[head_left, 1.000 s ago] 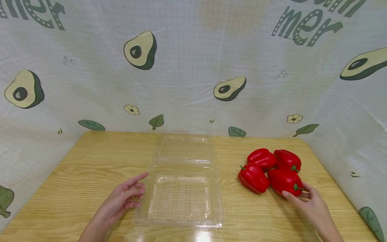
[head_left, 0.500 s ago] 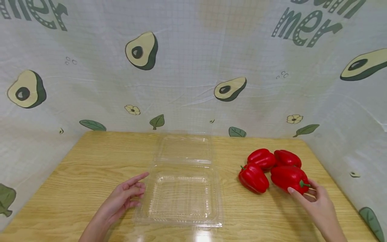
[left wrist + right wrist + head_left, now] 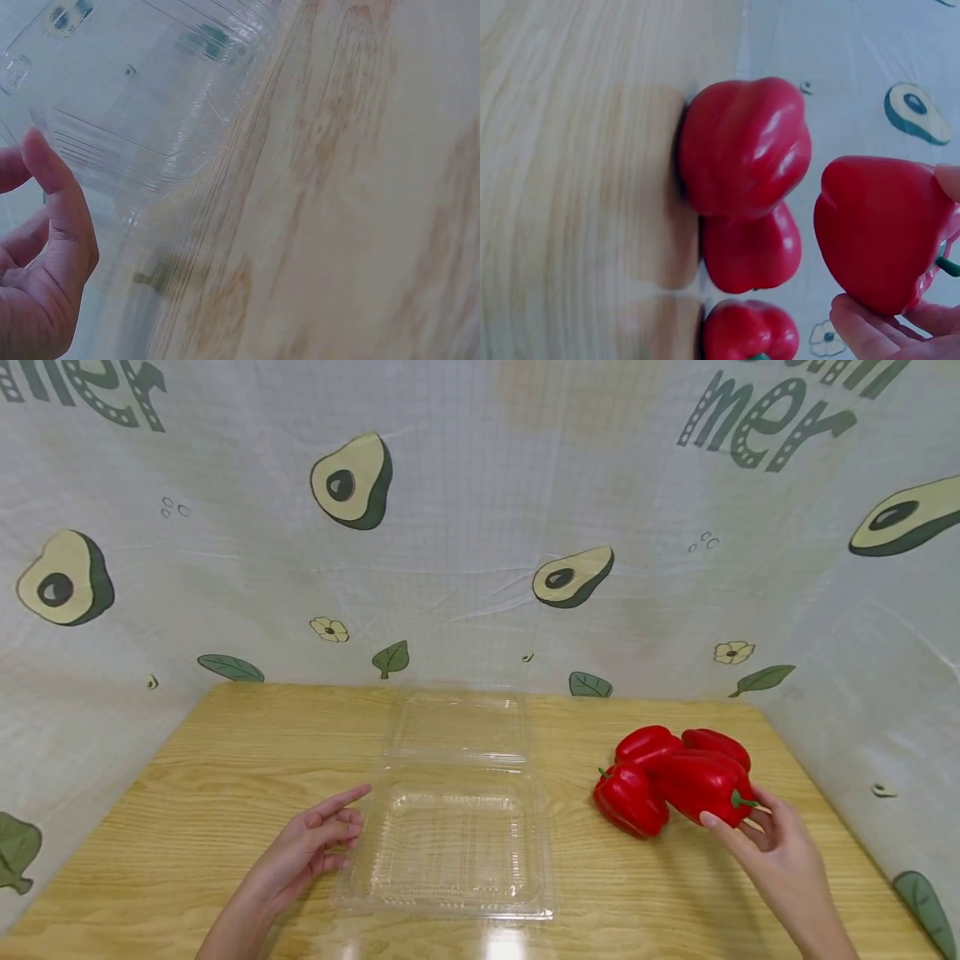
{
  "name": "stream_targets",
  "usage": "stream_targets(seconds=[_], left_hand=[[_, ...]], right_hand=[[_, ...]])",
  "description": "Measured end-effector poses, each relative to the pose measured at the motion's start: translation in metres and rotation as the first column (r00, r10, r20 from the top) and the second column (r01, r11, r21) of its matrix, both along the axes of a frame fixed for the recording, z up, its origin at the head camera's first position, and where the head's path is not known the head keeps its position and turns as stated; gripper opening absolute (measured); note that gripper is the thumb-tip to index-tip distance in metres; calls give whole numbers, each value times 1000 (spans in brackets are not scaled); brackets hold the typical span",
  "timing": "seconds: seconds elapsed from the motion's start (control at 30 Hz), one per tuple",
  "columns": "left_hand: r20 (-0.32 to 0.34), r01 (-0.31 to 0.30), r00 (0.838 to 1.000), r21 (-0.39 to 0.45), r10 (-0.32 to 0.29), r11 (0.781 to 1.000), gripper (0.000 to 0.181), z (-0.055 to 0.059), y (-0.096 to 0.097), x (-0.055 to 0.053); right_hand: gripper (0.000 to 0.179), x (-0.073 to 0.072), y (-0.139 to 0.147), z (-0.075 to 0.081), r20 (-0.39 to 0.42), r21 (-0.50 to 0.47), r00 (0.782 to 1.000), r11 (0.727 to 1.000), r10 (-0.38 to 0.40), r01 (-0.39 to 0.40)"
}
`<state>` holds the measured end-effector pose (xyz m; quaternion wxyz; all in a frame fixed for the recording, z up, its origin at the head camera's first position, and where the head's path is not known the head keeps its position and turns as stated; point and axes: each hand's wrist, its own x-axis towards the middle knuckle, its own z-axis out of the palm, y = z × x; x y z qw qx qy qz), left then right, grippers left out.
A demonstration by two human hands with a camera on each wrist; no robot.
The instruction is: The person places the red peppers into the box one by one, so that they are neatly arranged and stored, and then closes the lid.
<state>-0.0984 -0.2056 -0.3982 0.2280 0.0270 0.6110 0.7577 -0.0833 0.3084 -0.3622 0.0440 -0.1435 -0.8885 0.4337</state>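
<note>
My right hand grips a red bell pepper by its stem end, thumb on one side and fingers on the other. In the right wrist view this pepper hangs clear of the table, its green stem toward the palm. Three more red bell peppers lie close together beside and behind it: one front left, one back left, one back right. My left hand stays with loosely bent fingers at the left edge of a clear plastic clamshell container, which lies unfolded with nothing inside.
The container's lid lies folded back toward the rear of the wooden table. A cloth printed with avocados hangs behind the table and along both sides.
My right hand has picked up the front right pepper, drawing it slightly right, then raising it and moving it back left. The left hand has not moved.
</note>
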Motion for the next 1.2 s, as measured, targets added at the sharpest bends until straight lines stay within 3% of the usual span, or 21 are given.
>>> stream_targets(seconds=[0.2,0.43,0.7,0.87,1.2], left_hand=[[0,-1,1000,9,1,1000,53,0,0,0],[19,-1,1000,23,1,1000,53,0,1,-1],[9,20,1000,54,-20,998,51,0,0,-3],[-3,37,999,75,-37,997,50,-1,-2,-3],[-13,48,999,69,-47,996,48,-2,-3,-2]], right_hand=[[94,0,-19,14,15,28,1000,1000,12,-12],[83,2,-37,22,-114,79,991,995,76,-67],[70,-2,-66,30,-300,45,937,984,177,-171],[69,-3,-82,33,-326,40,920,976,217,-216],[68,-6,-102,38,-312,33,919,969,242,-244]])
